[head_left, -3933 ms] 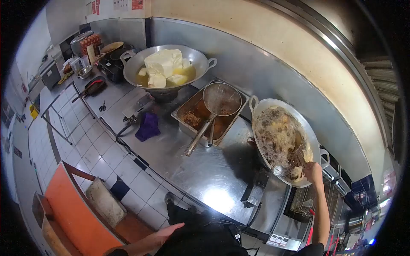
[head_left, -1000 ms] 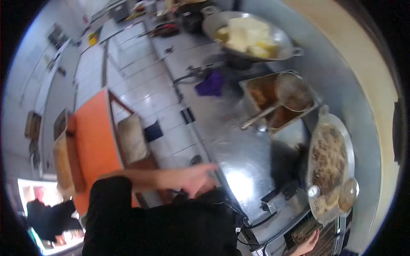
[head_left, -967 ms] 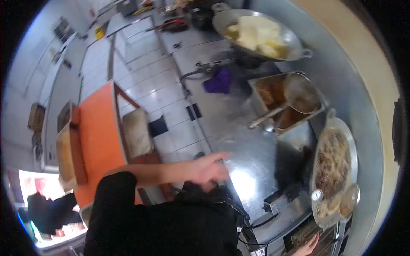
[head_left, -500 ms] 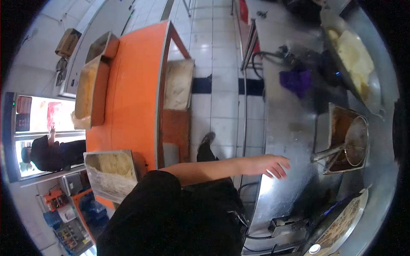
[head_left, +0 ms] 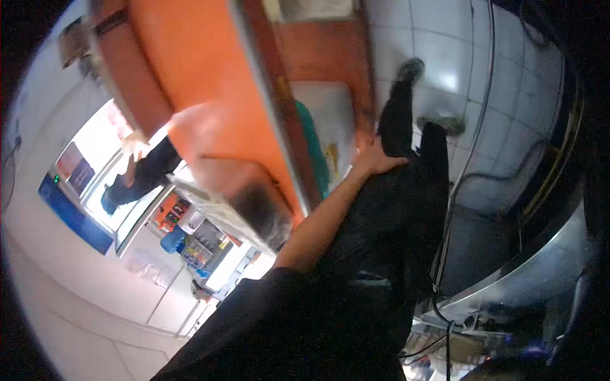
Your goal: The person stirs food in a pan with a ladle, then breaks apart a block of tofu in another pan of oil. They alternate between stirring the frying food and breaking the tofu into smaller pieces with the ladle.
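Nearby, an orange table (head_left: pixel 203 70) flanks the left hand (head_left: pixel 377 159), thumb and fingers apart against trousers (head_left: pixel 397 120).

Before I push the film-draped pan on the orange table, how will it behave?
The pan looks stiff, given its straight sides; its wrinkled film probably flops. Broad shape suggests little tipping. Weight unclear: contents blurred.

A table (head_left: pixel 190 70) is standing left of the person (head_left: pixel 286 330), with one tub (head_left: pixel 238 200) sitting on its nearer end and another tub (head_left: pixel 149 82) farther along. A tray (head_left: pixel 318 9) is resting on the lower shelf (head_left: pixel 324 51). The floor (head_left: pixel 438 57) is stretching between table and counter (head_left: pixel 534 273), and a co-worker (head_left: pixel 152 171) is standing beyond the table
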`<state>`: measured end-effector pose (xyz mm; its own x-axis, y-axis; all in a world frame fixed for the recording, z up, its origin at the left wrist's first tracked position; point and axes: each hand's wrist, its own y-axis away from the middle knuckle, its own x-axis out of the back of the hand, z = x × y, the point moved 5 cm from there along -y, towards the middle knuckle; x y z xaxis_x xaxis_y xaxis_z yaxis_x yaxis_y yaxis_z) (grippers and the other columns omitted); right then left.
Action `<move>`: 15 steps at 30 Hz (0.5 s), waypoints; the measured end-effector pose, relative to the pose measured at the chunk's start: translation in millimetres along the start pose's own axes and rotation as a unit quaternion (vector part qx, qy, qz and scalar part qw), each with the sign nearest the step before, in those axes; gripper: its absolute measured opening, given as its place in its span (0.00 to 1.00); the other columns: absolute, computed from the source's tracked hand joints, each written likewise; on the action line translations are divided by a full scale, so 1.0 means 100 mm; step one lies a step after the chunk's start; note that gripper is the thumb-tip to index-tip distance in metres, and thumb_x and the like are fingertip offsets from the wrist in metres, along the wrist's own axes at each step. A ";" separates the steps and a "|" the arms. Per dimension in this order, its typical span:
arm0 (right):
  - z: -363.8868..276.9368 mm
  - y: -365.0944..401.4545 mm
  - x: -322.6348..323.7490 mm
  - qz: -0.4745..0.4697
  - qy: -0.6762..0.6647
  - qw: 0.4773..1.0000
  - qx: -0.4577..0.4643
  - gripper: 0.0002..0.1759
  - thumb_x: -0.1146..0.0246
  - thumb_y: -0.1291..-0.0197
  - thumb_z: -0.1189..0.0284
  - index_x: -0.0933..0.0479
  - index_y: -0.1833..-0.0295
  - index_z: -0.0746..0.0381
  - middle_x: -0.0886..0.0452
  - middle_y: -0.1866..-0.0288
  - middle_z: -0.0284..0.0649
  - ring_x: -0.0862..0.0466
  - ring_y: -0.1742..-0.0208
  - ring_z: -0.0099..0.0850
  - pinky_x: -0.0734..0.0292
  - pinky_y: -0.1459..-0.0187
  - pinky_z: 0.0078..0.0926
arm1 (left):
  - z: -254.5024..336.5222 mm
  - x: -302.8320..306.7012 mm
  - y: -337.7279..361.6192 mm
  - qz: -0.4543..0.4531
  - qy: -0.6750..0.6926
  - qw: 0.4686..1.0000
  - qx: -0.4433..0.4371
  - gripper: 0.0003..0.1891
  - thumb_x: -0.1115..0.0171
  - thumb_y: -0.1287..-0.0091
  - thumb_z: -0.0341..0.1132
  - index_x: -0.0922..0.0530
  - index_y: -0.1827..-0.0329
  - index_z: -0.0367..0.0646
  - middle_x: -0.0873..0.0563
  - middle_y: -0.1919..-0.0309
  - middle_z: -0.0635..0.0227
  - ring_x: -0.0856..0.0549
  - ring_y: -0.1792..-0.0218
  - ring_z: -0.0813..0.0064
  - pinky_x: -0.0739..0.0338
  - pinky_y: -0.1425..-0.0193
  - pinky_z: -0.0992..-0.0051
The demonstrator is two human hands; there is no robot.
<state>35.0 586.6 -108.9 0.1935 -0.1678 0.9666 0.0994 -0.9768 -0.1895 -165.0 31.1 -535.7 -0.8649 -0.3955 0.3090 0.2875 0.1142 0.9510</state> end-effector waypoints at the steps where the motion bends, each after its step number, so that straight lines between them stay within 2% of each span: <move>1: -0.08 0.00 0.03 0.009 0.018 1.000 0.007 0.18 0.39 0.39 0.65 0.21 0.47 0.64 0.25 0.70 0.34 0.31 0.75 0.22 0.35 0.74 0.19 | 0.04 -0.05 -0.06 -0.013 -0.002 1.000 -0.001 0.62 0.36 0.59 0.72 0.48 0.27 0.39 0.43 0.29 0.46 0.41 0.29 0.49 0.44 0.30 0.49; 3: -0.13 0.03 0.17 0.033 0.040 0.998 0.027 0.18 0.38 0.40 0.65 0.21 0.47 0.64 0.25 0.70 0.33 0.31 0.76 0.22 0.36 0.74 0.19 | 0.11 -0.13 -0.19 -0.045 0.010 0.999 -0.004 0.62 0.36 0.58 0.72 0.50 0.26 0.41 0.44 0.28 0.47 0.41 0.29 0.49 0.44 0.30 0.47; 6: -0.07 0.01 0.52 0.051 0.051 0.996 0.057 0.18 0.38 0.40 0.66 0.21 0.47 0.63 0.26 0.71 0.32 0.33 0.76 0.21 0.37 0.75 0.18 | 0.12 0.00 -0.19 -0.048 -0.009 0.999 -0.011 0.59 0.36 0.55 0.71 0.48 0.26 0.41 0.40 0.30 0.46 0.39 0.30 0.50 0.42 0.30 0.52; 8: 0.03 0.05 0.82 0.083 0.031 0.994 0.056 0.18 0.38 0.41 0.66 0.21 0.47 0.63 0.27 0.71 0.32 0.33 0.77 0.20 0.38 0.75 0.17 | 0.15 0.18 -0.25 -0.095 0.046 0.993 -0.049 0.50 0.36 0.47 0.63 0.42 0.30 0.35 0.32 0.35 0.47 0.31 0.34 0.52 0.38 0.30 0.63; 10: 0.18 0.12 1.11 0.121 -0.001 0.992 0.040 0.18 0.38 0.41 0.66 0.21 0.47 0.63 0.28 0.72 0.31 0.34 0.77 0.20 0.39 0.75 0.17 | 0.03 0.22 -0.40 -0.087 0.077 0.989 -0.094 0.39 0.38 0.39 0.54 0.37 0.32 0.36 0.29 0.37 0.49 0.29 0.36 0.56 0.35 0.32 0.65; 12: 0.38 0.12 1.36 0.157 -0.034 0.987 0.019 0.18 0.37 0.41 0.67 0.21 0.47 0.63 0.29 0.72 0.31 0.35 0.78 0.19 0.39 0.76 0.16 | -0.22 0.11 -0.61 -0.047 0.242 0.955 -0.166 0.30 0.38 0.40 0.47 0.28 0.40 0.34 0.20 0.48 0.47 0.20 0.46 0.53 0.28 0.40 0.64; 14: 0.54 0.16 1.53 0.188 -0.074 0.979 -0.008 0.18 0.37 0.42 0.67 0.21 0.47 0.63 0.29 0.73 0.30 0.36 0.78 0.19 0.40 0.76 0.15 | -0.17 0.46 -0.48 0.041 0.222 0.961 -0.163 0.23 0.38 0.40 0.41 0.24 0.47 0.32 0.16 0.54 0.50 0.17 0.51 0.56 0.25 0.46 0.65; 15: 0.63 0.19 1.60 0.201 -0.096 0.975 -0.025 0.18 0.37 0.42 0.67 0.21 0.47 0.63 0.30 0.73 0.30 0.36 0.78 0.19 0.40 0.76 0.15 | -0.11 0.62 -0.42 0.052 0.219 0.957 -0.185 0.23 0.38 0.40 0.41 0.24 0.47 0.32 0.16 0.54 0.50 0.17 0.51 0.56 0.25 0.46 0.65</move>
<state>129.2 549.8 31.5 0.3858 -0.5152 0.7653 -0.0684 -0.8433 -0.5331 -225.9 -8.4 -556.3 -0.5920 -0.7523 0.2892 0.5588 -0.1245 0.8199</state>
